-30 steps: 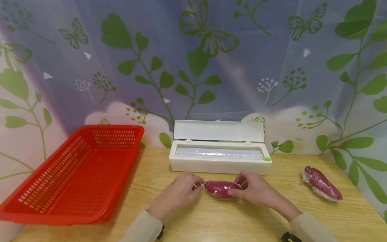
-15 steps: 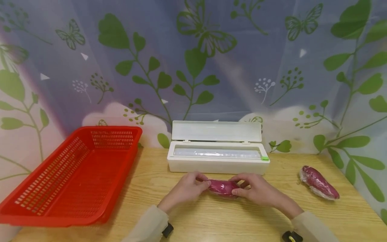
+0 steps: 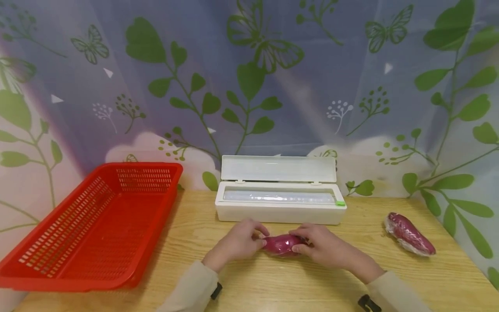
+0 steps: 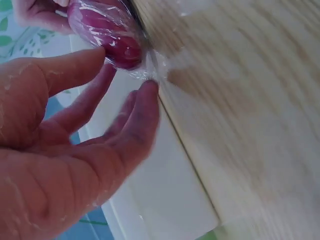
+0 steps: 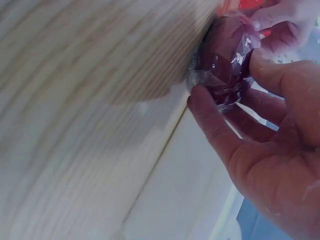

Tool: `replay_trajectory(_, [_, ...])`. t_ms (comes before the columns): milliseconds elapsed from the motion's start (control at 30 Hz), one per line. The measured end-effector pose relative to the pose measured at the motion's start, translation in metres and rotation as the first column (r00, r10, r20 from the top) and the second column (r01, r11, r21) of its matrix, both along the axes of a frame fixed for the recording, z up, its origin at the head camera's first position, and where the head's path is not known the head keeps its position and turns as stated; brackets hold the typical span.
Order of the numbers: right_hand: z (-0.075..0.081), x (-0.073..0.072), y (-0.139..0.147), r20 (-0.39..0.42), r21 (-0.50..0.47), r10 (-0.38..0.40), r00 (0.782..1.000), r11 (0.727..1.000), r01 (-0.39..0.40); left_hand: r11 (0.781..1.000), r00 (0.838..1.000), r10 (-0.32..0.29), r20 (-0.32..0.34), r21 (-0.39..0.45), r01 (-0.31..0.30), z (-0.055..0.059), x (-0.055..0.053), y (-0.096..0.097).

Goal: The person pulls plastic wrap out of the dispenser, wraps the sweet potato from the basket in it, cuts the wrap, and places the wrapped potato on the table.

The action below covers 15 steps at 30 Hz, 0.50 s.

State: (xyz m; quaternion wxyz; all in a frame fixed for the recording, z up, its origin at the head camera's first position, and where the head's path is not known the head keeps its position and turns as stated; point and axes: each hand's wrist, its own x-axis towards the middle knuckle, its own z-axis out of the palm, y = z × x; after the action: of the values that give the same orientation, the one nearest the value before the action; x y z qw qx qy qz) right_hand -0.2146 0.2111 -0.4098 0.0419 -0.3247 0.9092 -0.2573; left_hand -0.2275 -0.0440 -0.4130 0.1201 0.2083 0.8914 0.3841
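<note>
A long purple-red vegetable (image 3: 281, 245) in glossy cling film lies crosswise just in front of the white dispenser box. At its left end my left hand (image 3: 238, 243) pinches with bent thumb and fingers. In the left wrist view, loose clear film sticks out past the rounded end of the vegetable (image 4: 105, 30), by a fingertip. My right hand (image 3: 325, 248) grips the other end, thumb on the near side and fingers behind. In the right wrist view, the film is folded at that end of the vegetable (image 5: 225, 60), against a finger.
A white cling film box (image 3: 280, 214) stands behind the hands with its lid raised and a clear roll inside. On the right lies a second wrapped purple-red vegetable (image 3: 409, 234). A red plastic basket (image 3: 136, 268) sits at the left of the wooden table (image 3: 296, 290).
My left hand shifts in against the left end of the vegetable, and its fingers rework their grip. The vegetable turns slightly between both hands. The head view drifts a little.
</note>
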Motion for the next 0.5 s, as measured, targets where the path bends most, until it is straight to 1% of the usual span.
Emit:
replay_trajectory(100, [0.0, 0.001, -0.003, -0.031, 0.016, 0.0, 1.0, 1.0, 0.001, 0.997, 0.993, -0.056, -0.105, -0.059, 0.05, 0.002, 0.001, 0.002])
replay_trajectory(167, [-0.001, 0.002, -0.005, -0.023, 0.003, -0.024, 0.999, 1.0, 0.024, 0.993, 0.985, -0.093, -0.149, -0.08, 0.081, 0.001, 0.001, 0.003])
replay_trajectory(200, [-0.001, 0.002, -0.006, -0.019, -0.007, -0.034, 0.999, 0.999, 0.034, 0.991, 0.981, -0.107, -0.16, -0.091, 0.093, 0.0, 0.001, 0.003])
replay_trajectory(233, [-0.002, 0.003, -0.006, -0.02, -0.014, -0.042, 0.999, 0.999, 0.042, 0.99, 0.979, -0.115, -0.166, -0.099, 0.1, 0.0, 0.001, 0.003])
replay_trajectory(300, [-0.002, 0.005, -0.008, -0.023, -0.029, -0.056, 0.998, 0.998, 0.055, 0.99, 0.981, -0.118, -0.151, -0.096, 0.104, -0.001, 0.001, 0.004])
replay_trajectory(367, [-0.002, 0.007, -0.01, -0.05, -0.026, -0.063, 0.997, 0.998, 0.062, 0.991, 0.984, -0.112, -0.141, -0.092, 0.1, -0.002, 0.001, 0.004])
replay_trajectory(400, [-0.001, 0.007, -0.012, -0.068, -0.015, -0.066, 0.995, 0.998, 0.065, 0.991, 0.985, -0.108, -0.135, -0.089, 0.097, -0.002, 0.0, 0.004])
replay_trajectory(500, [0.001, 0.01, -0.015, -0.157, 0.045, -0.082, 0.984, 0.995, 0.09, 0.992, 0.986, -0.105, -0.133, -0.084, 0.094, -0.002, -0.001, 0.004])
